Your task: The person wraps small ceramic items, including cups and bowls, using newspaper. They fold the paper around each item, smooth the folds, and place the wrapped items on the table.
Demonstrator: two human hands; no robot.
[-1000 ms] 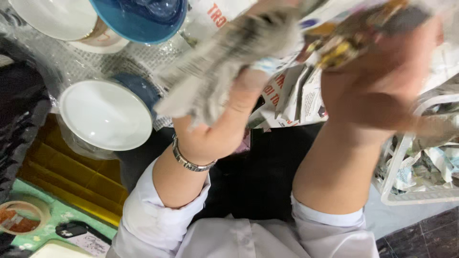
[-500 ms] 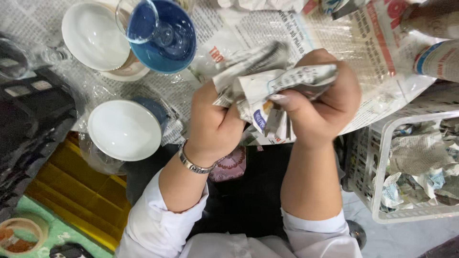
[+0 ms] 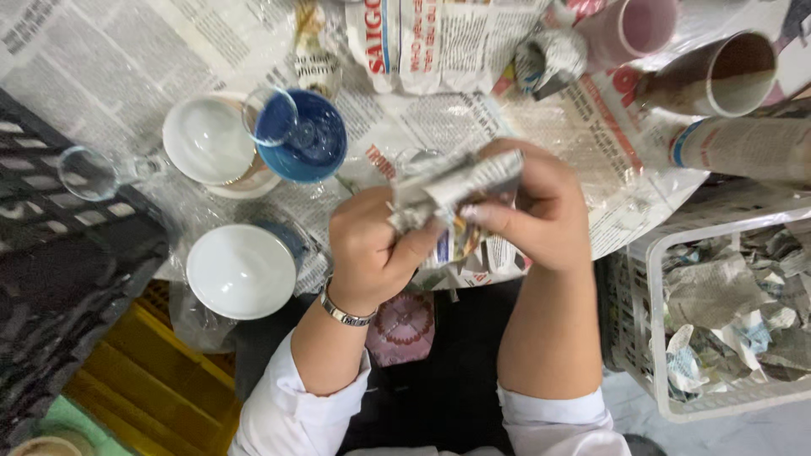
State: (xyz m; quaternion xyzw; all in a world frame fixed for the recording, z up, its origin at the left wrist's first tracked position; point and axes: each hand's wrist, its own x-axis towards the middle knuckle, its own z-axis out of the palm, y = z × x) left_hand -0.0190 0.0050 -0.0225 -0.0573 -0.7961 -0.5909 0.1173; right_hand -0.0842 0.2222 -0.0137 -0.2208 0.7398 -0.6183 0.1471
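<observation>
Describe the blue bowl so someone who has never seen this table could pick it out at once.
Start at the newspaper-covered table and look to its left half, above the person's left hand. There the glossy blue bowl sits beside a white bowl that it touches. It is the only blue dish, and a clear stemmed glass lies across its rim.

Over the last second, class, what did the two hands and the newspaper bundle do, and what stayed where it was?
Both hands, the left hand and right hand, came down from close to the camera toward the table, pressing the loose newspaper bundle into a tighter, smaller wad. Neither let go. The white bowl, blue bowl and white basket of wrapped pieces kept their places.
</observation>
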